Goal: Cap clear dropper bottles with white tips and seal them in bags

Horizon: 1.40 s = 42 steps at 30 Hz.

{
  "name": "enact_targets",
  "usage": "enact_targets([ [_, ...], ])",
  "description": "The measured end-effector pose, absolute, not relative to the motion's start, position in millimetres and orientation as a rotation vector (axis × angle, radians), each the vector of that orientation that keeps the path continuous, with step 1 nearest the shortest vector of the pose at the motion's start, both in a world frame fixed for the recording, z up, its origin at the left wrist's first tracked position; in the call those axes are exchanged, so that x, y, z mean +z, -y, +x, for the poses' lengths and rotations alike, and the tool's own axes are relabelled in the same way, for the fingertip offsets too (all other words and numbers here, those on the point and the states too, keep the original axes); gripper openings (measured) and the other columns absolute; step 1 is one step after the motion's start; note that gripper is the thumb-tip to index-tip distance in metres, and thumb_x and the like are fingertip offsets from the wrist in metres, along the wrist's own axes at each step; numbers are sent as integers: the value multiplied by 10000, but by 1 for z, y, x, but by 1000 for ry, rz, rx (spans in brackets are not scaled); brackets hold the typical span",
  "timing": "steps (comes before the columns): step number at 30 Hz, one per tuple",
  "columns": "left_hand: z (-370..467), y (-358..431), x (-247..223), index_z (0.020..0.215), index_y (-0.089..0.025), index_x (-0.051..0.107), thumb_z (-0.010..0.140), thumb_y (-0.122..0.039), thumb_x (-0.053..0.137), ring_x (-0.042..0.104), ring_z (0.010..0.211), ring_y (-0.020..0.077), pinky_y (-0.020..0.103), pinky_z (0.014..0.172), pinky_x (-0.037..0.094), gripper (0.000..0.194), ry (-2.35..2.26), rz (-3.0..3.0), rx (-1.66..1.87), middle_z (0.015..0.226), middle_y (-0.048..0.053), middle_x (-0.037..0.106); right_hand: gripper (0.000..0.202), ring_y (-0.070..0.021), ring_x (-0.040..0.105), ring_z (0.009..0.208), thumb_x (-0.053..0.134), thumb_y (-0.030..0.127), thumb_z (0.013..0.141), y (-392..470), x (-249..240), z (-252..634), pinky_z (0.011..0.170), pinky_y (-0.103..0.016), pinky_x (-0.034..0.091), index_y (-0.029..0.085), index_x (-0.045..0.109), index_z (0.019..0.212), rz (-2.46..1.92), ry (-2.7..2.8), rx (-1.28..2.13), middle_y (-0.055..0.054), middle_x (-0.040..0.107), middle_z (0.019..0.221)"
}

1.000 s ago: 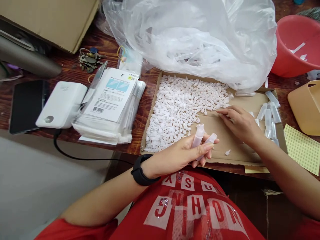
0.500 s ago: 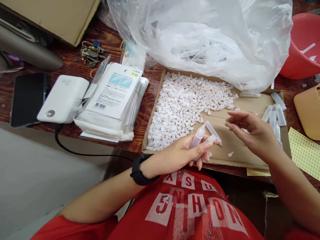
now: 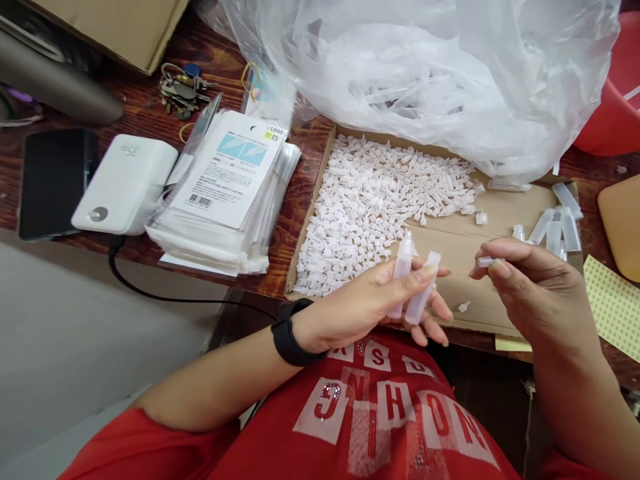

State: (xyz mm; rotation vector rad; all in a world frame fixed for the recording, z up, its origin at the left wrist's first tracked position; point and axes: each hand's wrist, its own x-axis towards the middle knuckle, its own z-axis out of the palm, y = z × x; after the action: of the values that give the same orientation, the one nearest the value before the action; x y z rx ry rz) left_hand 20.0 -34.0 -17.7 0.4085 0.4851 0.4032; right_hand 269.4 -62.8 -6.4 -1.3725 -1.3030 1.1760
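Two small translucent plastic tubes are in my left hand (image 3: 373,293). One tube (image 3: 401,273) has a pointed tip on its upper end and lies against the palm; the other tube (image 3: 423,288) is pinched under the thumb, with a plain upper end. My right hand (image 3: 533,287) is to the right, pinching a small white nozzle cap (image 3: 489,262) between thumb and fingertips. Below both hands is a shallow cardboard tray (image 3: 450,243). A heap of small white nozzle caps (image 3: 365,207) covers its left and back part. One loose cap (image 3: 465,307) lies near the front edge.
Several tubes (image 3: 554,227) lie at the tray's right end. Behind it bulges a large clear plastic bag (image 3: 425,60). A red bucket (image 3: 615,113) stands at the right. On the left are packaged cards (image 3: 230,180), a white power bank (image 3: 127,183), a phone (image 3: 57,180) and keys (image 3: 183,93).
The right hand has closed on a small cap and turned slightly. In the left hand, the second tube has tilted to lie beside the first. The view has shifted a little.
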Motion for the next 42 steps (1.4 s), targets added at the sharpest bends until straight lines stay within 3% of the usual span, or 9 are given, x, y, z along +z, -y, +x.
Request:
enact_targets([
  [6, 13, 40, -5, 1226, -186, 592, 1056, -564, 622, 649, 751, 126, 272, 756, 537, 415, -651, 928, 336, 911, 8, 689, 105, -101, 733, 861, 777, 343, 991, 70, 1, 257, 772, -190, 601, 364, 846, 1068, -1245, 1428, 1155, 23, 781, 943],
  [14, 7, 43, 1, 1222, -216, 674, 1090, -528, 569, 649, 838, 162, 270, 750, 446, 355, -743, 1344, 322, 964, 8, 738, 120, -140, 751, 907, 809, 291, 958, 74, 7, 248, 801, -242, 623, 368, 850, 1040, -1242, 1620, 1098, 8, 790, 968],
  [20, 8, 50, 4, 1195, -204, 672, 1096, -532, 553, 657, 877, 178, 270, 769, 446, 363, -759, 1374, 351, 978, 23, 738, 116, -196, 795, 1039, 795, 298, 966, 85, -5, 243, 911, -334, 677, 367, 848, 1042, -1202, 1436, 1238, -20, 837, 1092],
  [27, 10, 54, 0, 1272, -205, 695, 1097, -498, 565, 679, 994, 210, 300, 950, 474, 365, -730, 1390, 389, 1124, 58, 753, 102, -201, 765, 1237, 736, 362, 1010, 102, -24, 231, 1086, -436, 628, 411, 822, 1037, -1142, 1220, 1350, 26, 842, 1213],
  [32, 12, 56, -4, 1442, -255, 659, 1106, -510, 546, 675, 1214, 244, 331, 1072, 465, 437, -716, 1409, 406, 1309, 81, 743, 68, -235, 744, 1287, 760, 378, 988, 105, -32, 233, 1111, -474, 609, 367, 822, 1015, -1193, 1232, 1411, -9, 842, 1227],
  [35, 17, 53, -7, 1521, -255, 590, 1085, -562, 565, 725, 959, 209, 333, 921, 536, 534, -717, 1287, 342, 1132, 69, 764, 79, -222, 799, 1153, 754, 389, 993, 98, -31, 241, 1015, -405, 649, 339, 815, 986, -1230, 1254, 1478, -7, 855, 1165],
  [38, 24, 45, -7, 1431, -216, 574, 1070, -557, 606, 713, 719, 142, 283, 751, 564, 498, -614, 931, 342, 924, 14, 714, 154, -222, 787, 1151, 676, 399, 1045, 92, -22, 248, 1010, -410, 640, 355, 804, 1119, -1355, 1334, 1340, -18, 822, 1264],
  [40, 26, 39, -5, 1293, -196, 575, 1080, -512, 613, 769, 790, 156, 278, 771, 596, 383, -545, 678, 446, 987, 42, 735, 211, -244, 760, 1163, 618, 406, 1073, 92, -13, 250, 1057, -464, 606, 356, 786, 1191, -1453, 1341, 1057, -43, 794, 1292],
  [42, 26, 33, 0, 1210, -199, 563, 1101, -455, 595, 804, 899, 194, 308, 812, 630, 280, -546, 491, 547, 1086, 81, 766, 180, -258, 739, 1100, 622, 372, 1068, 96, -6, 248, 1041, -485, 583, 350, 788, 1134, -1485, 1358, 791, -54, 784, 1174],
])
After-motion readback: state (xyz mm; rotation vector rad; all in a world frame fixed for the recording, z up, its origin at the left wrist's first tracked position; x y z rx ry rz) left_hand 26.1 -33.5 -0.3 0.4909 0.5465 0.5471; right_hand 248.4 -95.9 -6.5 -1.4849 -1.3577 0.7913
